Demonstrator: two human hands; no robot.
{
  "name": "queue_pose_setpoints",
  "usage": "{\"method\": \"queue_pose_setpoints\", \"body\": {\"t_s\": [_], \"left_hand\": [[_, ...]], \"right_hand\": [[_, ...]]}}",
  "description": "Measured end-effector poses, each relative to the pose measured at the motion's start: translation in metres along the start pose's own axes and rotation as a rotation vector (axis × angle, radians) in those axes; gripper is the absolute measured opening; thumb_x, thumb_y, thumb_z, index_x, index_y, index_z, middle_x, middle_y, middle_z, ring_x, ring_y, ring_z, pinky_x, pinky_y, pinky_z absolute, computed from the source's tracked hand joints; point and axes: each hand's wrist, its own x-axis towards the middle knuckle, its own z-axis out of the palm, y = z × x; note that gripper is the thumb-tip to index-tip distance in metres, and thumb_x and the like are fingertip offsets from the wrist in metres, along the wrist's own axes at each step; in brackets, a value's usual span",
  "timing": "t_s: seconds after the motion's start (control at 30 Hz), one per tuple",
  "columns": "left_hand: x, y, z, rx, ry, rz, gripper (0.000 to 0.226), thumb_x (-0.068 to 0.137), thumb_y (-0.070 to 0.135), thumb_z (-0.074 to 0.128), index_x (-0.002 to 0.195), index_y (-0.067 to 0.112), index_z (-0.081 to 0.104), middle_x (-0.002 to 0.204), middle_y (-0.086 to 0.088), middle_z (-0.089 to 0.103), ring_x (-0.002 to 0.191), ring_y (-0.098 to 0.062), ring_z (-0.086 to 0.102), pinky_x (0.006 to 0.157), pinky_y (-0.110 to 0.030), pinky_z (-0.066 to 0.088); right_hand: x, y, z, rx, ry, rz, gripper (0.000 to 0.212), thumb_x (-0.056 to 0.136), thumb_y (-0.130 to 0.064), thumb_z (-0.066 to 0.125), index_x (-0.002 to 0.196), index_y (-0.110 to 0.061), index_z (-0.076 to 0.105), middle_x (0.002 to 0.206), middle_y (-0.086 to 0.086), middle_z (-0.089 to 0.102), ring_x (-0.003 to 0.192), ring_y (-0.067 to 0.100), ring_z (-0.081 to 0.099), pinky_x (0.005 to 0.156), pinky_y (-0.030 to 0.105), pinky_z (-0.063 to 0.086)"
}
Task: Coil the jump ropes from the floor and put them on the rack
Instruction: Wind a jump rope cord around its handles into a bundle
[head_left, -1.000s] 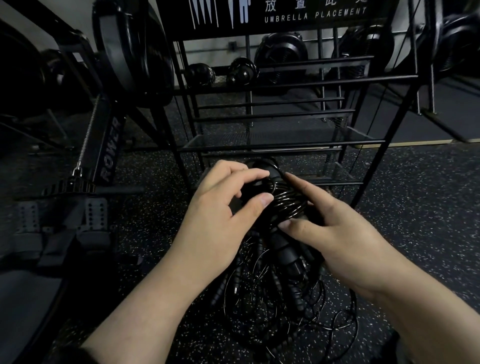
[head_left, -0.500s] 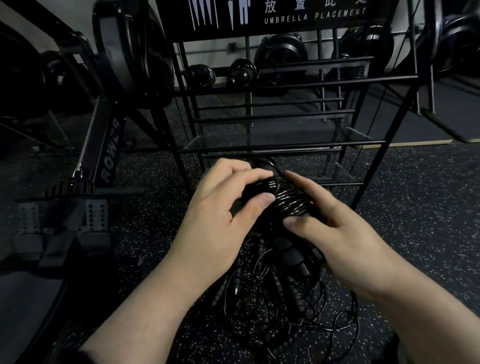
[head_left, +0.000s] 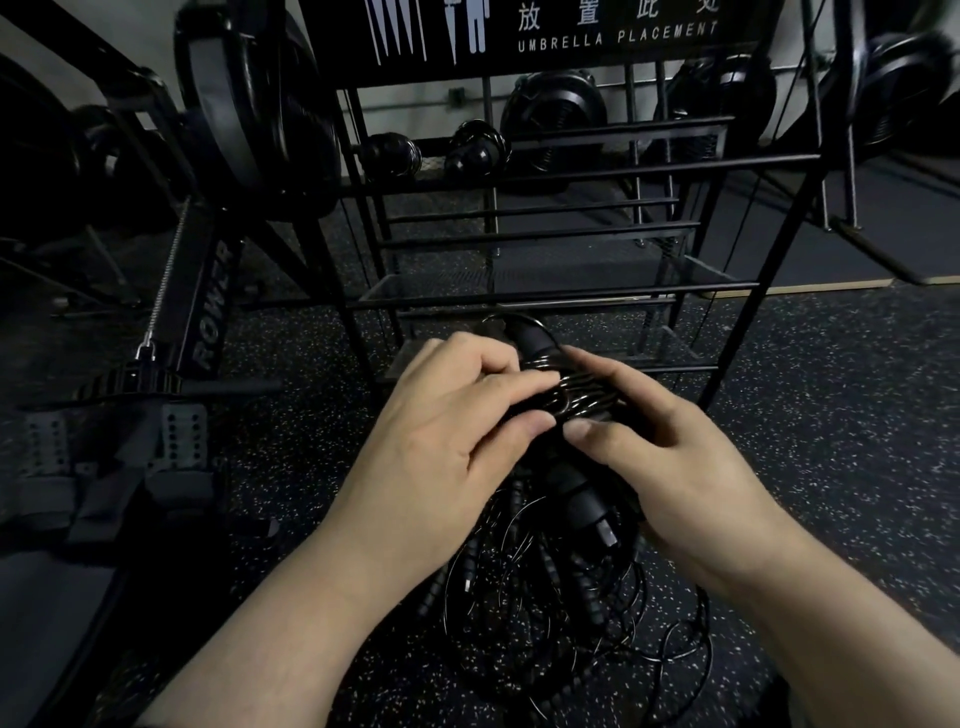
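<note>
I hold one nearly wound jump rope (head_left: 576, 397) in front of the rack (head_left: 545, 171), left hand (head_left: 447, 441) and right hand (head_left: 670, 467) both curled round it, two coils (head_left: 431, 153) already shelved, a tangle (head_left: 561, 597) left on the floor (head_left: 831, 415).

One head-worn wide-angle view, looking forward and down: both forearms rise from the bottom edge, close up, with the black rack (head_left: 545, 176) just beyond, facing the camera.
</note>
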Motion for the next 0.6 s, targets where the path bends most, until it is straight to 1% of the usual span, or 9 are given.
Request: {"method": "queue_pose_setpoints", "body": {"t_s": [0.07, 0.17, 0.3, 0.43, 0.53, 0.6], "left_hand": [[-0.0003, -0.0005, -0.0005, -0.013, -0.002, -0.010, 0.031, 0.098, 0.029, 0.059, 0.123, 0.015, 0.073, 0.105, 0.008, 0.056, 0.098, -0.013, 0.053, 0.094, -0.021, 0.040], [-0.0004, 0.0006, -0.0015, -0.029, 0.009, -0.035, 0.030, 0.097, 0.029, 0.062, 0.122, 0.018, 0.074, 0.103, 0.009, 0.057, 0.096, -0.013, 0.055, 0.091, -0.020, 0.042], [-0.0015, 0.0060, -0.0007, -0.105, 0.066, -0.152, 0.027, 0.092, 0.025, 0.069, 0.117, 0.021, 0.077, 0.100, 0.012, 0.058, 0.095, -0.010, 0.058, 0.088, -0.013, 0.042], [0.0012, 0.0052, -0.0038, -0.136, 0.027, -0.167, 0.026, 0.090, 0.024, 0.071, 0.115, 0.023, 0.078, 0.097, 0.013, 0.059, 0.093, -0.013, 0.059, 0.085, -0.014, 0.044], [0.0016, 0.0040, -0.0062, -0.176, 0.013, -0.185, 0.023, 0.089, 0.022, 0.073, 0.111, 0.021, 0.080, 0.094, 0.012, 0.061, 0.091, -0.010, 0.061, 0.083, -0.012, 0.044], [0.0016, 0.0042, -0.0072, -0.176, 0.000, -0.186, 0.020, 0.089, 0.020, 0.074, 0.108, 0.021, 0.081, 0.094, 0.012, 0.061, 0.091, -0.010, 0.061, 0.082, -0.013, 0.044]], "right_hand": [[-0.0001, -0.0032, -0.0001, -0.047, 0.012, -0.016, 0.055, 0.082, -0.031, 0.080, 0.133, -0.041, 0.063, 0.112, 0.001, 0.078, 0.111, 0.022, 0.072, 0.105, 0.048, 0.053], [-0.0004, -0.0061, 0.0010, -0.118, 0.027, -0.053, 0.063, 0.076, -0.035, 0.072, 0.137, -0.039, 0.059, 0.111, -0.011, 0.078, 0.108, 0.009, 0.072, 0.103, 0.040, 0.055], [-0.0005, -0.0068, 0.0037, -0.186, 0.045, -0.098, 0.067, 0.076, -0.036, 0.072, 0.141, -0.038, 0.056, 0.111, -0.019, 0.076, 0.107, 0.001, 0.071, 0.101, 0.029, 0.055], [-0.0013, -0.0057, 0.0034, -0.207, 0.059, -0.127, 0.068, 0.078, -0.032, 0.074, 0.143, -0.038, 0.053, 0.110, -0.021, 0.076, 0.107, -0.001, 0.070, 0.099, 0.020, 0.052], [-0.0017, -0.0046, 0.0039, -0.208, 0.063, -0.125, 0.068, 0.079, -0.028, 0.074, 0.143, -0.038, 0.053, 0.104, -0.015, 0.079, 0.101, 0.001, 0.073, 0.090, 0.015, 0.054], [-0.0016, -0.0047, 0.0045, -0.196, 0.080, -0.124, 0.068, 0.077, -0.028, 0.075, 0.142, -0.038, 0.055, 0.101, -0.010, 0.079, 0.099, 0.004, 0.074, 0.085, 0.013, 0.055]]}}
